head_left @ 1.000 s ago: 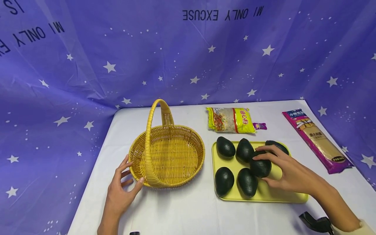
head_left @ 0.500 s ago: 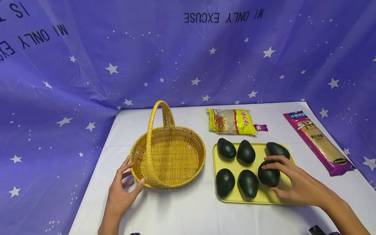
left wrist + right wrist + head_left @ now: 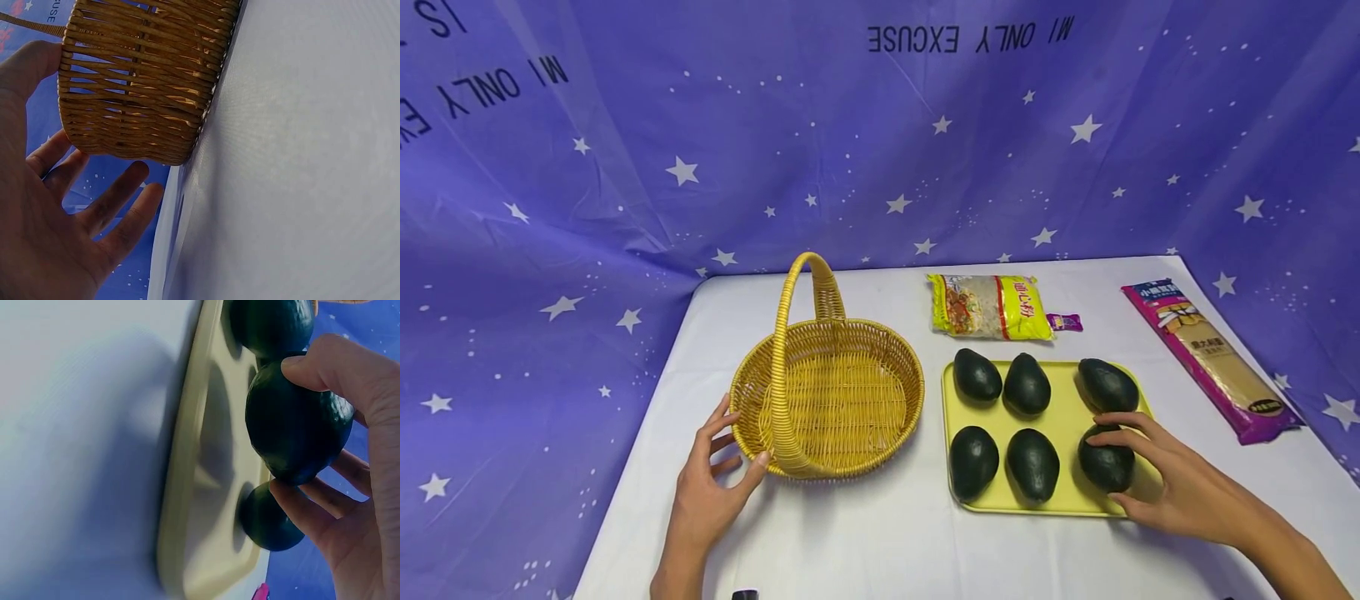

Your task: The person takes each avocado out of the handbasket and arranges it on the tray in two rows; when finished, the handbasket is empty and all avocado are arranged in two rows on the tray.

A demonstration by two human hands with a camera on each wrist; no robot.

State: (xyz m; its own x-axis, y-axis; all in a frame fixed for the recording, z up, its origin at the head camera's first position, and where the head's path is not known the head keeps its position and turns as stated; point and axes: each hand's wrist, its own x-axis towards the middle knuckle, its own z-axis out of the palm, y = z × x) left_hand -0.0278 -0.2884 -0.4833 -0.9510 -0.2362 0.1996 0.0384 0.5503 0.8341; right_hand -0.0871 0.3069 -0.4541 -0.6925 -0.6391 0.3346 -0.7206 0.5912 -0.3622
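My right hand pinches a dark green avocado between thumb and fingers at the right front of the yellow tray. In the right wrist view the held avocado looks slightly raised, its shadow falling on the tray. Several more avocados lie on the tray, one behind the held one and one to its left. My left hand touches the near left side of a wicker basket. In the left wrist view its thumb meets the rim and its fingers spread, fairly straight, beside the wall.
The basket's tall handle arches over its left part. Behind the tray lie a yellow noodle packet and a small purple sachet. A long purple packet lies at the right. A starry purple cloth hangs behind the white table.
My right hand has carried the avocado right and toward me, away from the middle of the tray, to its right front. My left hand stays at the basket.
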